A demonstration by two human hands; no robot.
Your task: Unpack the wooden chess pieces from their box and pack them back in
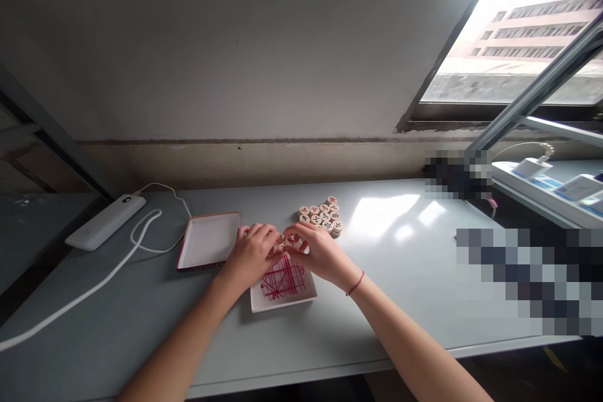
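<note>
Between my two hands are a few round wooden xiangqi pieces (291, 240) with red characters, at the far end of an open white box (283, 306). My left hand (253, 252) curls its fingers against the pieces from the left. From the right, my right hand (325, 252) pinches at them with thumb and fingers. Red crossing lines mark the floor of the box. Just beyond my right hand, several more xiangqi pieces (316, 218) are grouped in stacked rows, showing red and black characters. My fingers hide part of the held pieces and the box's far edge.
Left of the box lies a shallow box lid (211, 235) with its white inside up. A white power bank (106, 221) and a white cable (110, 276) are farther left on the grey desk (400, 289). A power strip (537, 179) sits at right.
</note>
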